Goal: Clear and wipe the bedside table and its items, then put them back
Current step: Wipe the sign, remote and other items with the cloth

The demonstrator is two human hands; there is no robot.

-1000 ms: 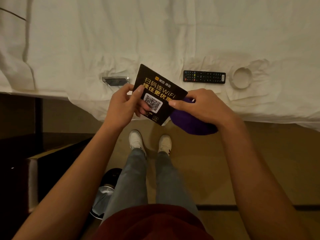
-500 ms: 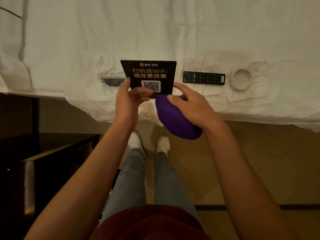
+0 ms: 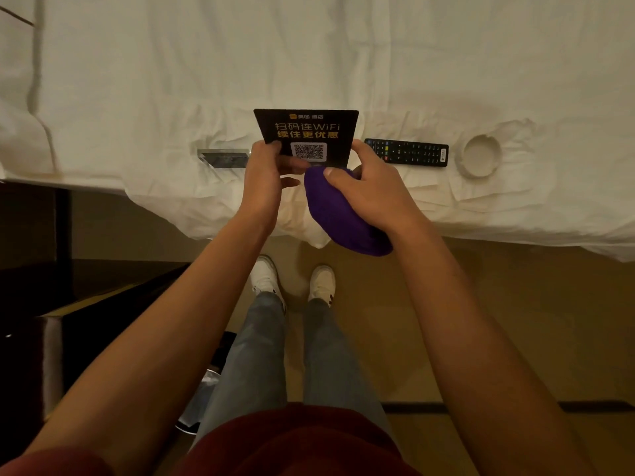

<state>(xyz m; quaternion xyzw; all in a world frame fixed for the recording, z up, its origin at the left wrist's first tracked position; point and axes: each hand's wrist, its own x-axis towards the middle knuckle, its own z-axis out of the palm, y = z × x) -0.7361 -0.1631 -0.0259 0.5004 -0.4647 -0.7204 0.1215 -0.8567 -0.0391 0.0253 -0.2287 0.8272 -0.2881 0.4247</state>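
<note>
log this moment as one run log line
left hand: holds wifi card | right hand: grips purple cloth | remote: on bed

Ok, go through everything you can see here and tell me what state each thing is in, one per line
Black WiFi sign card: held upright, print facing the camera, gripped by left hand.
Purple cloth: bunched, gripped by right hand at the card's lower edge.
Black remote control: lying flat on the white bedsheet.
Round pale ashtray: upright on the sheet.
Clear acrylic stand: lying on the sheet.

White-sheeted bed [image 3: 309,56] — tan floor [image 3: 515,321], dim warm light.
</note>
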